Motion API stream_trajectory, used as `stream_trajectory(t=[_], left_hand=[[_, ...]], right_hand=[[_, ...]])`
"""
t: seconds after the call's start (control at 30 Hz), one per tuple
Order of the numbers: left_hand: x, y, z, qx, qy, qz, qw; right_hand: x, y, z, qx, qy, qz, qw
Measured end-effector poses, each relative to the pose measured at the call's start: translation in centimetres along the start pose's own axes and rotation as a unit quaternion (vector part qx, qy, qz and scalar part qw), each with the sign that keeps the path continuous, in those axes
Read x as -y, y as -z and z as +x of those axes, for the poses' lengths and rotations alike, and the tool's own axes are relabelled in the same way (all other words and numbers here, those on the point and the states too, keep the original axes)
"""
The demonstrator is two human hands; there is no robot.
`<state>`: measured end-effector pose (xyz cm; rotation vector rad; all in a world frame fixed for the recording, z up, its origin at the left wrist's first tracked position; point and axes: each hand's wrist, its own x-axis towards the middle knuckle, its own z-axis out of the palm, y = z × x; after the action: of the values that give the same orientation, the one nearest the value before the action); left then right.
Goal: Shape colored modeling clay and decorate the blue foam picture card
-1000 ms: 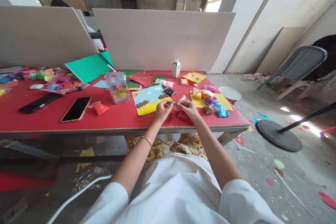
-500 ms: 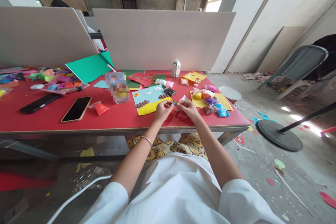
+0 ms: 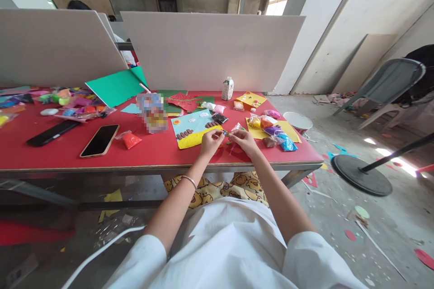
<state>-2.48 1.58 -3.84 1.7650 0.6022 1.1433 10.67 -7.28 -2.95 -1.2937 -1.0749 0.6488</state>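
Left hand [image 3: 210, 142]: fingertips pinched on a small green piece [image 3: 226, 133], centre of the frame.
Right hand [image 3: 244, 140]: pinched on the same piece, hands close together.
Advice: I think light pressure, wrists low over the tabletop [image 3: 61, 151].
Nearby: blue-and-yellow picture card [image 3: 193, 128] just left; clay bags [image 3: 276, 135] right.

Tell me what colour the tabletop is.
Red: the tabletop shows plainly in the head view, under both hands.
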Motion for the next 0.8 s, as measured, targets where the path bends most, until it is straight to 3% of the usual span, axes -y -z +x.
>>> stream_trajectory(t=[0.63, 0.73, 0.8], left_hand=[[-0.39, -0.11, -0.27, 0.03, -0.011, 0.03, 0.999], [-0.62, -0.07, -0.36, 0.012, -0.054, 0.09, 0.994], [-0.99, 0.58, -0.09, -0.025, -0.106, 0.191, 0.976]], right_hand=[[-0.18, 0.04, 0.02, -0.002, -0.004, 0.0, 1.0], [-0.32, 0.05, 0.03, 0.002, -0.005, 0.004, 1.0], [-0.34, 0.01, -0.04, 0.001, -0.005, 0.01, 1.0]])
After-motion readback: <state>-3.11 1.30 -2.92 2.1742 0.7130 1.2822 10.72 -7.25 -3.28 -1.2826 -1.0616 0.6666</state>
